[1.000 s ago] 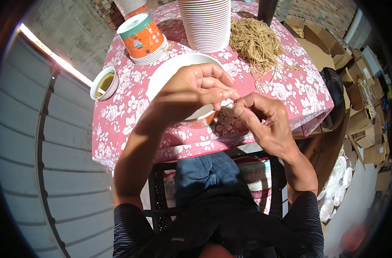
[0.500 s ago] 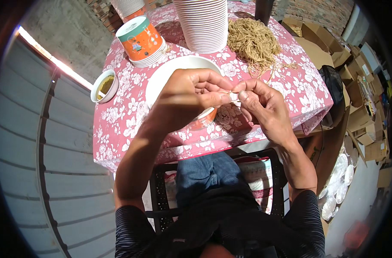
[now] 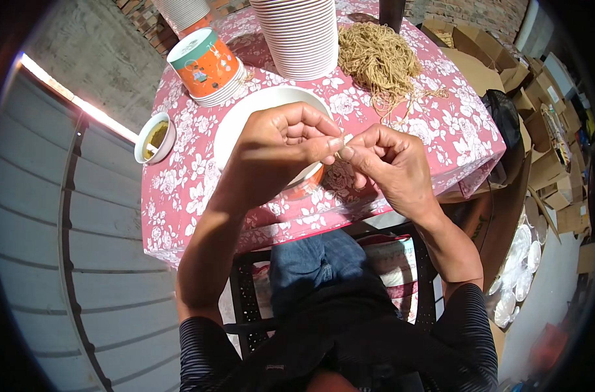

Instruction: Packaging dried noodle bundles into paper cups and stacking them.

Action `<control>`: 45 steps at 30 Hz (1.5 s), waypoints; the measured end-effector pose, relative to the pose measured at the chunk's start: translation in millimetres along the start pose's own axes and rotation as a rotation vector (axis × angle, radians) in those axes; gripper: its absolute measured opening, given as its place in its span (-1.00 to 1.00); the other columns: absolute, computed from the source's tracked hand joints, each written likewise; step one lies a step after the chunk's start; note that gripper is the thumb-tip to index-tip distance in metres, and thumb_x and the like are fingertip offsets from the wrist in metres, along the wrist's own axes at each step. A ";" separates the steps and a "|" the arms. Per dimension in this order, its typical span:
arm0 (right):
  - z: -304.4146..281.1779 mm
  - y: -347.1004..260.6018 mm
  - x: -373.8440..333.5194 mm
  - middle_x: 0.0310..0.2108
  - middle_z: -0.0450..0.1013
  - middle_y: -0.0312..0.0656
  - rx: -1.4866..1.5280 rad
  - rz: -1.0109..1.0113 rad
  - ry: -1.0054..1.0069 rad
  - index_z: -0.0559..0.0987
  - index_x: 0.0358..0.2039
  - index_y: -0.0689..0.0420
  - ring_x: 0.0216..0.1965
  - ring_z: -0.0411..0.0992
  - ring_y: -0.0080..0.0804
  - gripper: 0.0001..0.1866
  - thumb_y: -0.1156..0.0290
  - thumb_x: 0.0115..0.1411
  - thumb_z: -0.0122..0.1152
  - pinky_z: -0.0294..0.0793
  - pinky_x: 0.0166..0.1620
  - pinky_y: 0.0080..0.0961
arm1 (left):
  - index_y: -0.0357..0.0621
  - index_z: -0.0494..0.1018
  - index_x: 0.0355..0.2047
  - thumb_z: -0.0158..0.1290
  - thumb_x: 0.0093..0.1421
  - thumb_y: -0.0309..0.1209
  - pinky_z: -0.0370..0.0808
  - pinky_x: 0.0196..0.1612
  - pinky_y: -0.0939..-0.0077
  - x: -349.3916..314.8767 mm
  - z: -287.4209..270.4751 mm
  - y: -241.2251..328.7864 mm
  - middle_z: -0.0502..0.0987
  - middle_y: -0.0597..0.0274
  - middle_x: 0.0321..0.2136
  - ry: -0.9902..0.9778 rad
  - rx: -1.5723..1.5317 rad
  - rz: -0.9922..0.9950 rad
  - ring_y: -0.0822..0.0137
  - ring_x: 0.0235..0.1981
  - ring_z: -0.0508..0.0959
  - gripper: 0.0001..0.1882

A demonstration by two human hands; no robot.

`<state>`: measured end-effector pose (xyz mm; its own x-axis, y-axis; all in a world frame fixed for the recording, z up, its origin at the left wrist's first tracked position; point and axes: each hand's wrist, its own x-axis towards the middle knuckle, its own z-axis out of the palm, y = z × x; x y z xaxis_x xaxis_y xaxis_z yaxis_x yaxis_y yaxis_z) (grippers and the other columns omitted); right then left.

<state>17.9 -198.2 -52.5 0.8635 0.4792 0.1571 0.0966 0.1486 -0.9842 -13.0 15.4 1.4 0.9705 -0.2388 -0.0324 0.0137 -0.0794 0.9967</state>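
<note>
Now thumbs [image 3: 348, 154] closer, small pale thing [image 3: 347, 139] between left hand [image 3: 281, 140] and right hand [image 3: 400, 171]

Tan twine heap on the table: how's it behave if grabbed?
Probably floppy: the twine heap slumps in loose coils. Likely to tangle and trail, since stray strands straggle across the tablecloth. Unlikely to roll, given its spread-out, irregular shape.
</note>
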 end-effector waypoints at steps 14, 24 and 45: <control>12.0 13.9 0.0 -0.63 0.46 -0.38 -0.337 -0.391 0.144 0.61 -0.26 0.32 -0.59 0.35 -0.79 -0.90 0.57 0.23 0.31 0.29 -0.56 -0.70 | -0.30 0.56 -0.32 0.15 0.24 -0.53 0.57 -0.31 0.51 -10.6 30.3 -7.1 0.64 0.16 -0.46 0.405 0.501 0.356 0.39 -0.42 0.66 -0.93; 11.5 12.9 3.2 -0.64 0.46 -0.36 -0.351 -0.415 0.124 0.61 -0.25 0.30 -0.60 0.37 -0.77 -0.90 0.59 0.22 0.29 0.31 -0.56 -0.67 | -0.41 0.52 -0.35 0.05 0.26 -0.63 0.53 -0.33 0.25 -12.0 29.6 -6.3 0.62 0.00 -0.30 0.393 0.767 0.646 0.04 -0.40 0.61 -0.92; 7.1 11.5 4.5 -0.62 0.35 -0.45 -0.216 -0.313 0.083 0.58 -0.24 0.33 -0.58 0.26 -0.80 -0.91 0.58 0.26 0.24 0.23 -0.54 -0.68 | -0.28 0.48 -0.33 0.11 0.24 -0.53 0.51 -0.31 0.27 -2.2 5.4 -6.6 0.51 0.09 -0.43 0.066 0.910 0.687 0.07 -0.41 0.55 -0.94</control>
<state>19.3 -188.2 -62.4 0.8122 0.3664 0.4539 0.4558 0.0870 -0.8858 -16.5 11.2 -5.4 0.7164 -0.4533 0.5304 -0.6784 -0.6298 0.3782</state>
